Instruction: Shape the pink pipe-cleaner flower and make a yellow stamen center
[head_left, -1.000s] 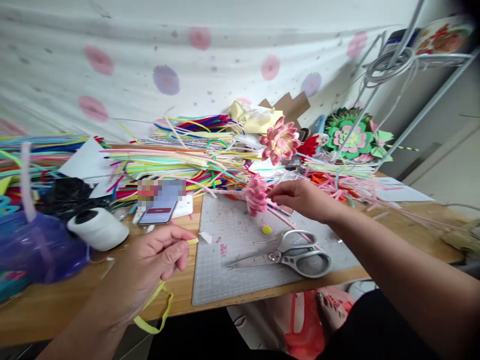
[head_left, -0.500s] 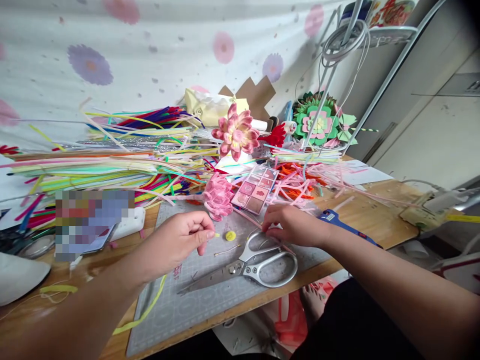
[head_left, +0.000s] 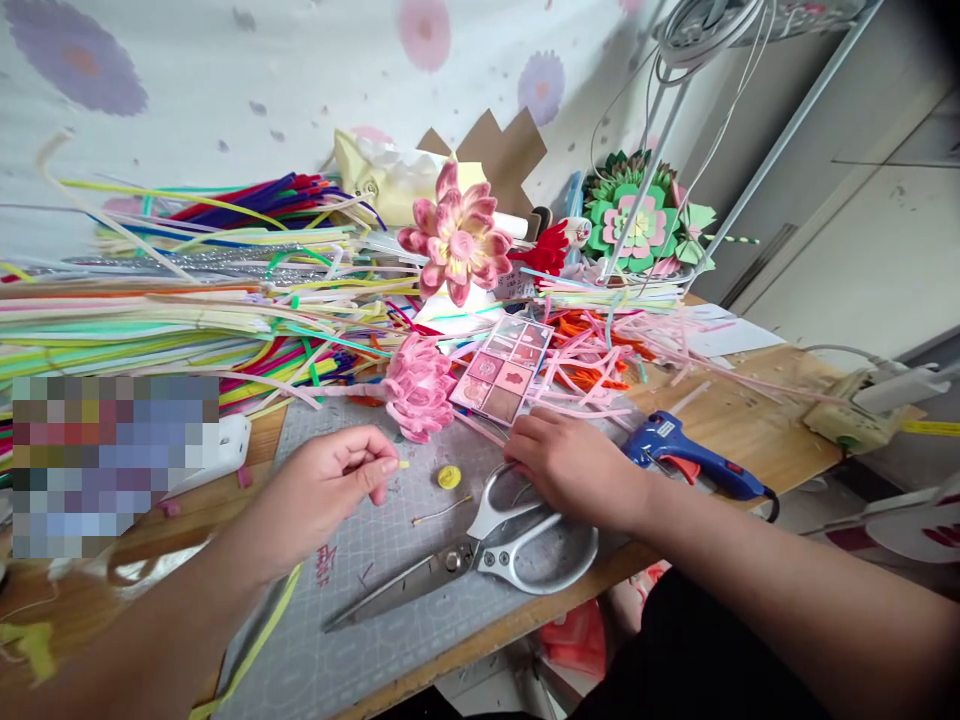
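Observation:
My left hand point(head_left: 330, 490) is closed in a pinch above the grey cutting mat point(head_left: 300, 640), with the tip of a yellow strip point(head_left: 262, 635) poking out between finger and thumb. That strip trails below my wrist to the mat's near left edge. My right hand point(head_left: 574, 465) rests at the handles of the silver scissors point(head_left: 480, 555), its fingers curled down; what they hold, if anything, is hidden. Between the hands lie a small yellow coil point(head_left: 449, 477) and a thin short wire point(head_left: 441, 510). A pink flower point(head_left: 420, 390) lies behind them.
A makeup palette point(head_left: 502, 370) sits behind my right hand, with a blue glue gun point(head_left: 694, 455) to its right. Piles of coloured pipe cleaners point(head_left: 150, 310) spread along the back left. A pink-and-yellow flower point(head_left: 459, 240) stands at the back, and a power strip point(head_left: 862, 400) lies far right.
The view has shifted and come closer. My right hand has moved slightly down over the scissor handles, and the glue gun shows more fully. My left hand keeps its pinch.

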